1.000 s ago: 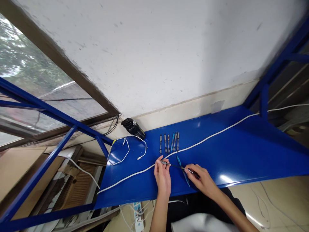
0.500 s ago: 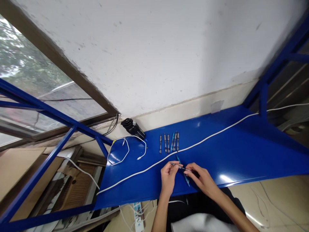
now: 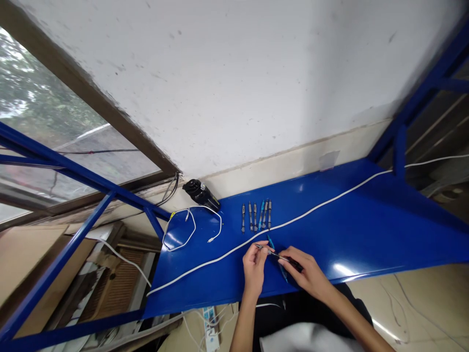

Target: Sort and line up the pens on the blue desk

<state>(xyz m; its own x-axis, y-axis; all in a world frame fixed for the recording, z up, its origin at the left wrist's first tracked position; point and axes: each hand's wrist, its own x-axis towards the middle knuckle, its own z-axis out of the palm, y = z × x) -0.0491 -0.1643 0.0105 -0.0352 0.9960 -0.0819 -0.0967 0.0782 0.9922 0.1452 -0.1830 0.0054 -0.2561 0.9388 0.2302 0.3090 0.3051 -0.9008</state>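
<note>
Over the blue table, both my hands hold a dark pen (image 3: 296, 263) between them. My left hand (image 3: 254, 270) pinches its grey tip end, fingers closed. My right hand (image 3: 309, 273) grips the black barrel, thumb and fingers closed around it. A thin stretch of the pen shows between the hands; whether its parts are separated I cannot tell. Beneath it a blue pen (image 3: 284, 273) lies on the table, partly covered. Beyond the hands, several grey-and-black pens (image 3: 243, 218) lie side by side in a row, with one blue pen (image 3: 261, 215) among them.
A white cable (image 3: 311, 211) runs across the blue table (image 3: 366, 234), between the row of pens and my hands. At the back left are a black bottle (image 3: 201, 193) and a coiled white charging cable (image 3: 194, 230). A power strip (image 3: 211, 332) lies below the front edge.
My left hand has shifted slightly left, and more of the pen shows between the hands. The black barrel is more visible in my right hand. The row of pens has not moved.
</note>
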